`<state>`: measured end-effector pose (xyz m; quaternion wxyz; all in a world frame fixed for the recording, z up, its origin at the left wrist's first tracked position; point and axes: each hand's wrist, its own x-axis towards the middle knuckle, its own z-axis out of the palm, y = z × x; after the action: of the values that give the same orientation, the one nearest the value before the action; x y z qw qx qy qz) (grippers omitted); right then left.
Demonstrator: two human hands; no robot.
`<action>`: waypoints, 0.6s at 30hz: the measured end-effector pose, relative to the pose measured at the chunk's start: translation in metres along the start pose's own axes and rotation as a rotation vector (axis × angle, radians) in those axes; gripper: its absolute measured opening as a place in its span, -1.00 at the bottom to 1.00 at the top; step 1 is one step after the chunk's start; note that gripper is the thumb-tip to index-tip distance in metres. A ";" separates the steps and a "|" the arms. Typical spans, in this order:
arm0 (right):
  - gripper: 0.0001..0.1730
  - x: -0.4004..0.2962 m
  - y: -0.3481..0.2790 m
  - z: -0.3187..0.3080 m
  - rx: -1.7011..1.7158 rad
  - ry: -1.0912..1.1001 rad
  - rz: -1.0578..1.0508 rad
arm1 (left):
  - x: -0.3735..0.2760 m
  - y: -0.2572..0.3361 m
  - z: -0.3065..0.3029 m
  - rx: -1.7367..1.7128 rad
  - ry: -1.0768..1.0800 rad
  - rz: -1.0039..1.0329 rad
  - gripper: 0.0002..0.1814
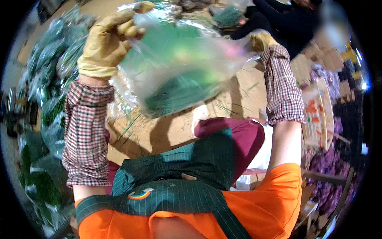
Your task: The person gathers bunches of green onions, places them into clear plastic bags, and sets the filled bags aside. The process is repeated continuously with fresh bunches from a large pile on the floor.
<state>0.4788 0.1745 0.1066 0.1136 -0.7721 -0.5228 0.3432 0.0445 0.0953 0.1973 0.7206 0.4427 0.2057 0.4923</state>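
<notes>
A clear plastic bag (pixel 185 68) hangs in front of me, blurred by motion. Green produce fills it, with a paler yellow-green part; its exact kind is hard to tell. My left hand (pixel 109 41), in a yellowish rubber glove, grips the bag's upper left edge. At the opposite end, my gloved right hand (pixel 262 41) holds the gathered plastic, its fingers partly hidden. The bag is raised above the tan floor (pixel 218 107) near my legs. Beneath and behind it lies more shiny clear plastic (pixel 122 95).
Clear bags of long green vegetables (pixel 49 62) are heaped along my left. A person in dark clothes (pixel 277 24) sits ahead on the right. To my right are a printed carton (pixel 317 115), purple net sacks (pixel 325 176) and cardboard boxes (pixel 326 58). Loose green leaves (pixel 128 128) litter the floor.
</notes>
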 end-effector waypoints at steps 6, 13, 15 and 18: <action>-0.53 -0.171 0.083 -0.107 0.487 0.208 -0.278 | 0.054 -0.171 0.061 -0.594 -0.258 -0.305 -0.70; -0.39 -0.260 0.401 0.064 0.085 0.143 0.442 | 0.065 -0.287 0.007 -0.200 -0.086 -0.629 -0.64; 0.03 -0.281 0.366 0.184 -0.436 0.563 0.854 | 0.041 -0.250 0.036 0.008 0.042 -0.606 -0.52; -0.59 -0.312 0.403 0.242 -0.006 0.572 0.861 | 0.023 -0.215 0.033 0.199 -0.100 -0.595 -0.41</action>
<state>0.5483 -0.3182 -0.1592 0.0981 -0.9806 -0.1065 0.1324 0.1919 0.0749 0.0376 0.7955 0.4549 0.3377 0.2150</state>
